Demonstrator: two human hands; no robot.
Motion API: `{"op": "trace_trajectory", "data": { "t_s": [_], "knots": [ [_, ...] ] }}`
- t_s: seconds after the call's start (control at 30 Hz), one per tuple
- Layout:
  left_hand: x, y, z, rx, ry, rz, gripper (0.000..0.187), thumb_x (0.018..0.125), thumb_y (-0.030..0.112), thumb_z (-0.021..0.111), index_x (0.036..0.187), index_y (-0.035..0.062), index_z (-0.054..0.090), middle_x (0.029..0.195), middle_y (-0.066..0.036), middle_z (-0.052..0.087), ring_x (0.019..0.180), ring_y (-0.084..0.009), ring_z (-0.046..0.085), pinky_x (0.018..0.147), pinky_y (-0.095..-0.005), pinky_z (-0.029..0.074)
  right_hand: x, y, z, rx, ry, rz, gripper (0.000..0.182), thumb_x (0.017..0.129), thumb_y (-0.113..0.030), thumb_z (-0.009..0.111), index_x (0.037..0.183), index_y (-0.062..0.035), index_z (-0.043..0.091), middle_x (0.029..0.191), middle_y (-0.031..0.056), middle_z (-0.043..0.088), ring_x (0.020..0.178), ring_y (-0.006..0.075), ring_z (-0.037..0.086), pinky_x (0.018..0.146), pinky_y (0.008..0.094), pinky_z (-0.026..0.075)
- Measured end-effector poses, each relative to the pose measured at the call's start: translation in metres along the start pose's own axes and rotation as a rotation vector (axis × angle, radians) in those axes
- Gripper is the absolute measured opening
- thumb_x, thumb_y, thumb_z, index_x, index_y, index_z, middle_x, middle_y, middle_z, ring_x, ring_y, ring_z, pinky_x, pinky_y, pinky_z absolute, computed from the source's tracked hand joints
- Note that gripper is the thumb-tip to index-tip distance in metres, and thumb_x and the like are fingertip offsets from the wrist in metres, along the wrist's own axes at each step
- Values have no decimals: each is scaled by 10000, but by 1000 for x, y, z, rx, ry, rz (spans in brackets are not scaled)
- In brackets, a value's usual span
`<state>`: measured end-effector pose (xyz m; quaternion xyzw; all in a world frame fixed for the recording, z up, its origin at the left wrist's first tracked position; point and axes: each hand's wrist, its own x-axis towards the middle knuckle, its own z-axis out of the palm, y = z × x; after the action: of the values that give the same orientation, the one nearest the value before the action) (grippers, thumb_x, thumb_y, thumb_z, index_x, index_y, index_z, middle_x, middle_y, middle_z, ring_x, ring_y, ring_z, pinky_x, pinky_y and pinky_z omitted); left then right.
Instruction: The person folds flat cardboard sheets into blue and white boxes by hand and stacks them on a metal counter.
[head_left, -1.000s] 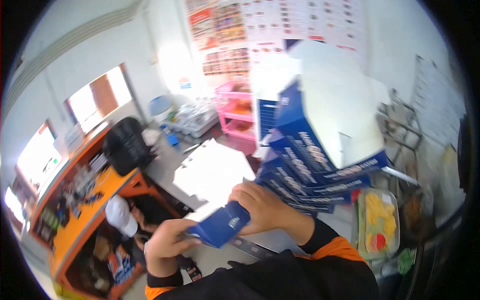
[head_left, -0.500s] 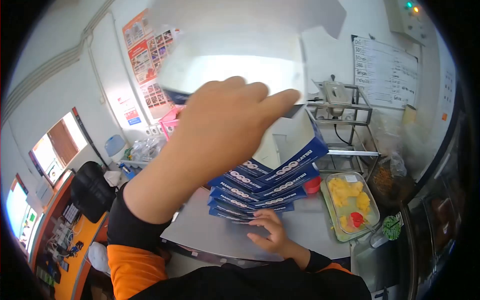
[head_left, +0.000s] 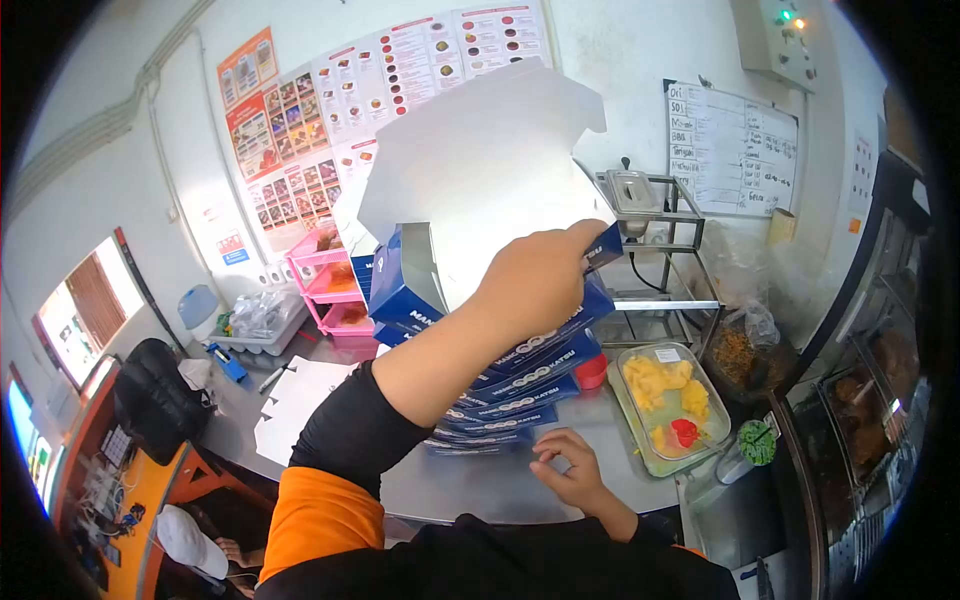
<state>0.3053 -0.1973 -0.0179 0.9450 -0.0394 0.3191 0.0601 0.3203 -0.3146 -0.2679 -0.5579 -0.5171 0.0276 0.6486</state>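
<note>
A tall stack of blue takeaway boxes (head_left: pixel 520 390), printed with white lettering ending in "KATSU", rises from the steel table. On top is an open box (head_left: pixel 480 160) with a white inside and its lid raised. My left hand (head_left: pixel 540 280) reaches across and grips this box at its right front corner; the fingertips are partly hidden. My right hand (head_left: pixel 575 470) hovers low by the right side of the stack, holding nothing, its fingers loosely bent and apart.
Right of the stack are a red cup (head_left: pixel 591 372) and a tray of yellow food (head_left: pixel 665 400). A container of chopped greens (head_left: pixel 755 445) stands beyond. Flat white cardboard (head_left: pixel 300 410) lies left. Behind are pink shelves (head_left: pixel 330 285) and a metal rack (head_left: pixel 665 290). A person in a white cap (head_left: pixel 185 540) sits lower left.
The open box has come down from in front of my face onto the stack, with my left hand still on it. My right hand has drawn away from the stack toward the right.
</note>
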Motion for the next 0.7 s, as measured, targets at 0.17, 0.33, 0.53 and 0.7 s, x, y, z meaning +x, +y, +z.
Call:
{"op": "trace_trajectory", "data": {
  "t_s": [0.17,0.33,0.53,0.7],
  "knots": [
    [8,12,-17,140,45,102,336,770,88,480,1096,146,539,819,-147,616,760,-314,589,653,-410,452,-3,10,1,9,-6,0,205,700,-63,682,883,-15,603,916,92,544,679,124,534,611,225,441],
    [21,33,-21,245,80,213,366,723,79,483,1069,176,552,768,-111,623,721,-293,600,602,-386,461,1,8,8,31,-47,39,195,706,-60,675,875,-3,598,908,93,551,677,120,538,615,227,441],
    [30,23,3,66,57,134,356,757,100,488,1104,166,538,797,-149,619,745,-328,590,649,-409,457,-1,12,5,36,-6,45,187,711,-59,667,871,5,595,867,87,562,675,125,542,615,228,440],
    [30,-4,5,-2,43,-61,342,792,146,505,1133,130,515,866,-189,612,811,-357,579,732,-425,449,-7,19,2,44,1,79,191,713,-66,664,873,13,597,852,82,568,676,127,540,615,233,435]
  ]
}}
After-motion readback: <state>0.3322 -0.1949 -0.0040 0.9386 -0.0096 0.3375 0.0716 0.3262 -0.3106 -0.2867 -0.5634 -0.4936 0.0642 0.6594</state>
